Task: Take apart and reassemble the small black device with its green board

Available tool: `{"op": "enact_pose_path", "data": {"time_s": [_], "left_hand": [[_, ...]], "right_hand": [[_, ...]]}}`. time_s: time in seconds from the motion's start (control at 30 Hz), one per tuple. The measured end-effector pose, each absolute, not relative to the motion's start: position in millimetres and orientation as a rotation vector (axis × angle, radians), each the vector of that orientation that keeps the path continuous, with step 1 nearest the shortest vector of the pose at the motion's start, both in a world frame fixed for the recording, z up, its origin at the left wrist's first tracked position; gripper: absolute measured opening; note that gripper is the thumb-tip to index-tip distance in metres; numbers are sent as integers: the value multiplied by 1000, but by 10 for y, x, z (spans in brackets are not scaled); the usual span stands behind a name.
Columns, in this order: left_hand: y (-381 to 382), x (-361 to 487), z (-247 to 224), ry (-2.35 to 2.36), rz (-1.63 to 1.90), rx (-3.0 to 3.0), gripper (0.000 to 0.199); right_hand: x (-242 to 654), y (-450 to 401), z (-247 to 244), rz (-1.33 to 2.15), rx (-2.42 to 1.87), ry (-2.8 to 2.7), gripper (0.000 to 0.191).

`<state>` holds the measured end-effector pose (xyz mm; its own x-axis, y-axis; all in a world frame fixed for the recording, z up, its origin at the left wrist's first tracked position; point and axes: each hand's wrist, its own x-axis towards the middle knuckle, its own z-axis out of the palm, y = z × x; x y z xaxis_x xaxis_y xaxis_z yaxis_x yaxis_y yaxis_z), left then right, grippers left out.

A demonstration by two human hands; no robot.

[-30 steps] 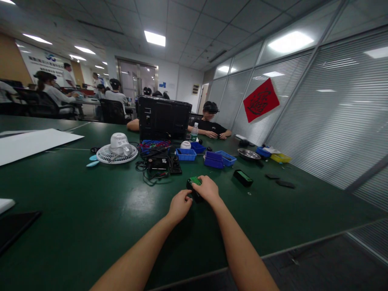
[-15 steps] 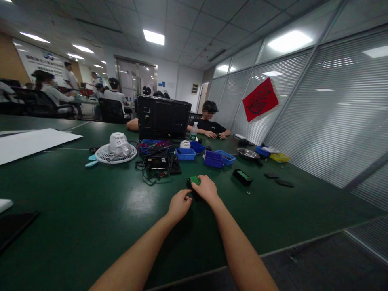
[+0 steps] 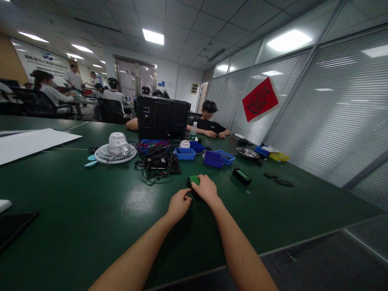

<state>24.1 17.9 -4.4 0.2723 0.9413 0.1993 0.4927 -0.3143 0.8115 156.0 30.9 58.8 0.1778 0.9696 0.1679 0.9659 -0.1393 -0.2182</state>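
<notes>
Beneath my right fingers (image 3: 197,186), as I view them remotely: a black box-shaped housing (image 3: 189,183), matt and plastic-looking, bearing a smooth green board (image 3: 193,179). Ahead of the fingers, a blue rectangular plastic tray (image 3: 185,157); beyond and rightward, a shiny round metal dish (image 3: 247,153). Beneath them, the smooth green tabletop (image 3: 136,202), softly glossy.

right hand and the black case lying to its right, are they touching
Apart: the head view shows green tabletop between the right hand and the black case to its right.
</notes>
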Motion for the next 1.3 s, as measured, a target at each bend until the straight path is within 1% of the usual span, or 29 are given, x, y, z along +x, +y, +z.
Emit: {"op": "enact_pose_path", "data": {"time_s": [0.37,0.63,0.77,0.87,1.07,1.3], "left_hand": [[197,235,-83,1272,926,1917,40],[197,234,-86,1256,946,1920,40],[190,236,-70,1263,947,1914,40],[195,238,-77,1260,957,1915,40],[212,243,-129,1253,973,1924,40],[215,234,-101,1308,1032,1852,42]], "right_hand": [[1643,316,593,121,-2131,-1910,44],[1731,339,634,155,-2147,-1852,27],[1747,331,639,44,-2120,-1867,22],[1751,321,654,13,-2104,-1896,22],[1794,341,678,111,-2181,-1785,26],[1754,413,560,148,-2247,-1868,32]]}}
